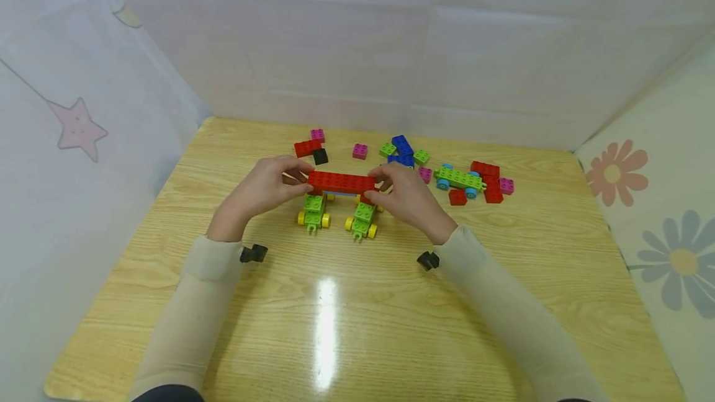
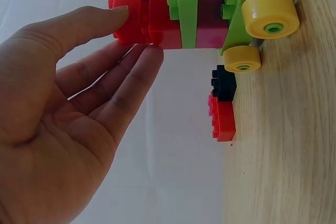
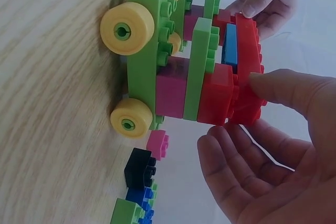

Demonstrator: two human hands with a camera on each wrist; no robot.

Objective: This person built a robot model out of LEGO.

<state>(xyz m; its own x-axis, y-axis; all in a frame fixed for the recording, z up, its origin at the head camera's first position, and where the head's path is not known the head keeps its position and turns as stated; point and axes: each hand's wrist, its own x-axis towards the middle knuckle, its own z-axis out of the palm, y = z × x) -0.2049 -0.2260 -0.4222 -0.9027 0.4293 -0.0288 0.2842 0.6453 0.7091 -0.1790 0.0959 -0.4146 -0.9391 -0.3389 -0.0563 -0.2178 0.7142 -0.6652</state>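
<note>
In the head view, the left hand (image 1: pixel 267 186) and right hand (image 1: pixel 408 194) pinch opposite ends of a long red brick (image 1: pixel 342 183) over two green wheeled bases (image 1: pixel 314 205), nearer the table's (image 1: pixel 419 327) far edge than its near one. The left wrist view shows thumb and fingers (image 2: pixel 128 95) gripping one end above yellow wheels (image 2: pixel 270 15). In the right wrist view, a blue brick (image 3: pixel 230 45) lies beneath it.

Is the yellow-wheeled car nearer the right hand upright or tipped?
Upright: the yellow-wheeled car has its wheels towards the table and bricks stacked on its studded side.
</note>
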